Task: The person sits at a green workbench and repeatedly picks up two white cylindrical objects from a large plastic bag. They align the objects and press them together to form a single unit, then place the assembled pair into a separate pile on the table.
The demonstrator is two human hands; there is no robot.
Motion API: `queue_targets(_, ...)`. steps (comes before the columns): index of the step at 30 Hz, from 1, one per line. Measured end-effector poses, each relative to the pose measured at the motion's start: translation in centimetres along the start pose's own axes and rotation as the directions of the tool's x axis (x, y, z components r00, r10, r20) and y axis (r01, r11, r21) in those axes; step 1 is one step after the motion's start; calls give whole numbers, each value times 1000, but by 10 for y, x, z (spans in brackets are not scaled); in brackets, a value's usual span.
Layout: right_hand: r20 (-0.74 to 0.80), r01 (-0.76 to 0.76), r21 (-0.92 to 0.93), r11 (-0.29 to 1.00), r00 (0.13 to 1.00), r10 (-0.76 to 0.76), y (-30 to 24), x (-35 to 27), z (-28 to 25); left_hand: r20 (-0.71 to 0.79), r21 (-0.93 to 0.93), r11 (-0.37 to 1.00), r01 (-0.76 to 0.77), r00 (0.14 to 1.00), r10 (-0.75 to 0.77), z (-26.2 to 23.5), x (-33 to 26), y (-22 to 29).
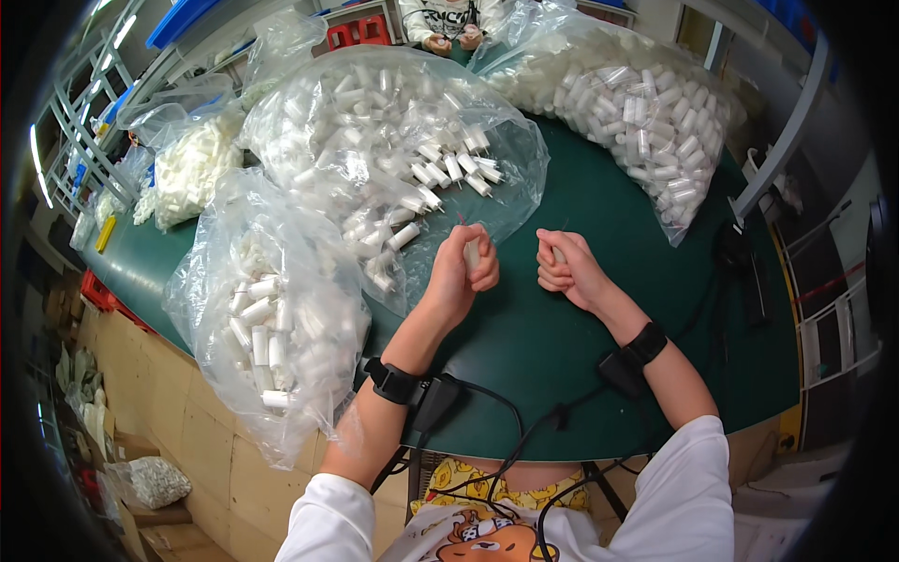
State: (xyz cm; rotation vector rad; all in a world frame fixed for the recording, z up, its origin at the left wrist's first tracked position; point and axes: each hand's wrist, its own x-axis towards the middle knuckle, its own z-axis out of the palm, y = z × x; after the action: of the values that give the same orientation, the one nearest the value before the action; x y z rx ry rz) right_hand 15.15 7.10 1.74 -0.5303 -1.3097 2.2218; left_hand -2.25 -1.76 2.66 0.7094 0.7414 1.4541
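Over the green table, my left hand (461, 272) is closed around a white plastic cylinder (473, 256), with a thin reddish wire showing above the fist. To its right, and apart from it, my right hand (576, 272) is also closed. A small whitish piece (559, 254) shows between its thumb and fingers, too covered to name. Just beyond my left hand lies an opened clear bag (520, 164) with a heap of white cylinders, some bearing thin dark tips. Another clear bag (211, 281) of white cylinders rests by my left forearm, its lower part hanging past the table edge.
A large bag of white capsule-shaped parts (670, 131) fills the far right of the green table (599, 375). Further bags with pale parts (192, 173) stand at the far left. Black cables (510, 407) run from my wristbands. A person's hands (454, 41) show across the table.
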Motion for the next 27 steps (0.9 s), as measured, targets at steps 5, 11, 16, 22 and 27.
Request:
queue_targets(5,14,-91,61,994,996,91,2,1,-4,45,9,999,-35,998,35,1,-2,0)
queue_targets(11,56,-137,153,979,990,130,7,5,-10,72,-5,999,-41,997,41,1,-2,-1)
queue_targets(16,133,-163,346,924,983,124,3,6,-12,47,-50,997,-59,997,61,6,-1,-5)
queue_targets(22,144,-87,307,948,989,44,5,3,-16,-21,134,989,-56,998,59,14,0,-6)
queue_targets(27,59,-5,142,990,998,-3,12,6,-11,54,318,942,-110,994,98,3,3,-12)
